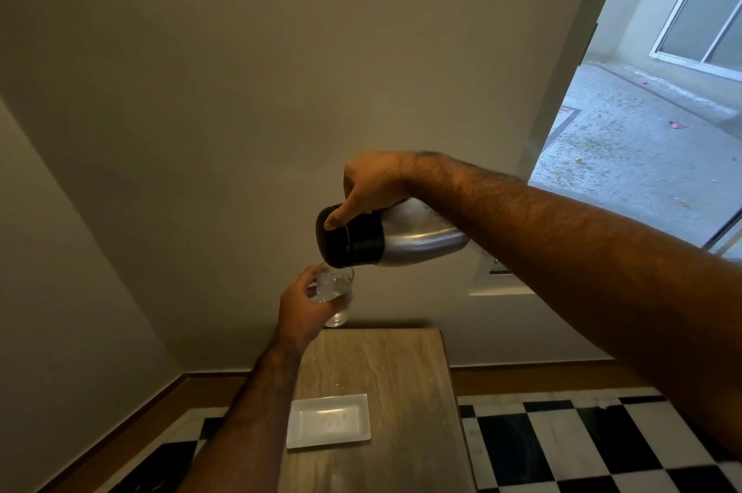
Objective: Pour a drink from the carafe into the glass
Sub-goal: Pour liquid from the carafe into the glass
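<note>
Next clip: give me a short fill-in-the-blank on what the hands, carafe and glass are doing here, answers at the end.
1. The right hand tips the steel carafe so its black top points down toward the ____.
2. The glass is held in the ____ hand, lifted above the table.
3. The white tray on the table has ____ standing on it.

Missing words: glass; left; nothing
</note>
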### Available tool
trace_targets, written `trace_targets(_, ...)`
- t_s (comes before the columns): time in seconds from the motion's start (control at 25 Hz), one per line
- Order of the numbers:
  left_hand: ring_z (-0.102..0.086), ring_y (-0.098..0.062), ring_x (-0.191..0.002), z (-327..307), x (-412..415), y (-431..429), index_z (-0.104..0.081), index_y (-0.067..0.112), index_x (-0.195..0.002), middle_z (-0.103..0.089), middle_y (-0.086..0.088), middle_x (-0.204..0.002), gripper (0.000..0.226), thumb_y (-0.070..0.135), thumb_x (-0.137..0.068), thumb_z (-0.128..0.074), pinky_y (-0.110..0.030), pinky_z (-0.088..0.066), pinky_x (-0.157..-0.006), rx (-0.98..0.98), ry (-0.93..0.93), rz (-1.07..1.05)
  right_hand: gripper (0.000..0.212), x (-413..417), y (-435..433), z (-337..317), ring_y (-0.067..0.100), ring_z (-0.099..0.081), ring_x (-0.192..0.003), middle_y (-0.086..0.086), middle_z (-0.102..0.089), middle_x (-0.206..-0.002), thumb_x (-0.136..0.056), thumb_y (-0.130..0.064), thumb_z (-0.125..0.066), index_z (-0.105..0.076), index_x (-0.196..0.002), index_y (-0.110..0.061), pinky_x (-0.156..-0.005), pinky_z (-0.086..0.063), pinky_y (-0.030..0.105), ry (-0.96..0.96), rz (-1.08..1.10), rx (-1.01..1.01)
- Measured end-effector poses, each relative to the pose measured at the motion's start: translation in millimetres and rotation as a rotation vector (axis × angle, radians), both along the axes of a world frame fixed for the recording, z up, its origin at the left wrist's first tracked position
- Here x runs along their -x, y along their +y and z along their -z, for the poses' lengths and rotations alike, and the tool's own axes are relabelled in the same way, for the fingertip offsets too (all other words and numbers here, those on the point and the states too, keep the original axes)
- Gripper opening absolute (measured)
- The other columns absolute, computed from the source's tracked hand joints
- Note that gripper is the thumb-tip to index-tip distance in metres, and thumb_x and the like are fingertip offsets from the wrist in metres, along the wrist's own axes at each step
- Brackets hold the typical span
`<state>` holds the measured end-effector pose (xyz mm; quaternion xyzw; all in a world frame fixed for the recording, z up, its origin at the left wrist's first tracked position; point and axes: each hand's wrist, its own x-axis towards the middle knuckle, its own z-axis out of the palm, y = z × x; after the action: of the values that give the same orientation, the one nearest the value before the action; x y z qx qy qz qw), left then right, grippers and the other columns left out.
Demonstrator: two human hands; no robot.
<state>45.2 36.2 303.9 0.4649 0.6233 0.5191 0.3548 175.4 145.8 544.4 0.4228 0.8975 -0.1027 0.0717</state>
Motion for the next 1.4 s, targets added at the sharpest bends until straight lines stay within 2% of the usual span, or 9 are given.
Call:
trace_targets(0.12, -0.063, -0.018, -0.11, 0.3, 0.0, -2.3, -0.059, 0.04, -0.12, -0.067, 0.01, -0.119, 0.06, 0.041, -0.068, -0.09, -0.026, -0.053, -0.078, -0.001, -0.005, -0.008, 0.054, -2.0, -0.1, 1.9, 0.008, -0.07, -0.062, -0.012, -0.072, -0.063, -0.066, -0.076, -0.071, -0.072, -0.071, -0.022, -0.05, -0.048, 0.024, 0.004, 0.004, 0.007)
trace_targets(0.4, -0.062, -0.021, -0.113, 1.6, 1.9, -4.2, -0.06, 0.033, -0.126, -0.065, 0.007, -0.122, 0.065, 0.038, -0.069, -0.091, -0.043, -0.058, -0.091, 0.027, 0.008, -0.02, 0.054, -8.7, 1.9, 5.0, 0.007, -0.07, -0.062, -0.012, -0.072, -0.063, -0.065, -0.076, -0.071, -0.072, -0.072, -0.022, -0.048, -0.047, 0.021, 0.061, 0.049, 0.041)
trace_targets(0.56, -0.063, -0.021, -0.113, 2.2, 0.7, -3.3, -0.062, 0.031, -0.126, -0.067, 0.005, -0.124, 0.066, 0.04, -0.068, -0.092, -0.04, -0.058, -0.089, 0.031, 0.023, -0.02, 0.055, -7.0, 1.1, 8.1, 0.007, -0.069, -0.06, -0.014, -0.07, -0.057, -0.064, -0.077, -0.071, -0.072, -0.071, -0.022, -0.047, -0.047, 0.022, 0.042, 0.043, 0.03)
trace_targets(0.88, -0.063, -0.025, -0.116, 1.0, -1.1, -5.2, -0.061, 0.027, -0.13, -0.067, 0.001, -0.129, 0.068, 0.04, -0.07, -0.091, -0.047, -0.058, -0.094, 0.042, 0.019, -0.025, 0.055, -3.3, 1.8, 8.1, 0.007, -0.07, -0.06, -0.016, -0.068, -0.051, -0.064, -0.077, -0.071, -0.072, -0.07, -0.022, -0.049, -0.048, 0.023, 0.038, 0.025, 0.019)
trace_targets(1.0, -0.063, -0.025, -0.118, -0.3, -0.3, -6.3, -0.06, 0.026, -0.132, -0.067, 0.0, -0.131, 0.071, 0.041, -0.07, -0.09, -0.051, -0.057, -0.096, 0.044, 0.022, -0.026, 0.054, -3.6, 0.6, 12.3, 0.007, -0.07, -0.06, -0.015, -0.068, -0.052, -0.064, -0.076, -0.072, -0.072, -0.07, -0.022, -0.049, -0.048, 0.023, 0.031, 0.021, 0.022)
trace_targets(1.28, -0.064, -0.024, -0.115, -0.5, -1.3, -11.1, -0.062, 0.028, -0.129, -0.069, 0.002, -0.126, 0.067, 0.042, -0.07, -0.09, -0.05, -0.058, -0.095, 0.041, 0.014, -0.016, 0.055, -4.5, -3.6, 13.8, 0.006, -0.07, -0.058, -0.018, -0.067, -0.049, -0.065, -0.077, -0.07, -0.072, -0.069, -0.022, -0.05, -0.05, 0.023, 0.024, 0.014, 0.021)
trace_targets(1.4, -0.064, -0.023, -0.115, -0.1, -2.1, -13.0, -0.063, 0.028, -0.129, -0.069, 0.003, -0.125, 0.067, 0.044, -0.07, -0.09, -0.05, -0.058, -0.095, 0.038, 0.013, -0.018, 0.051, -9.4, -3.8, 15.2, 0.007, -0.069, -0.062, -0.013, -0.07, -0.057, -0.069, -0.074, -0.07, -0.071, -0.07, -0.023, -0.051, -0.048, 0.023, 0.043, 0.033, 0.044)
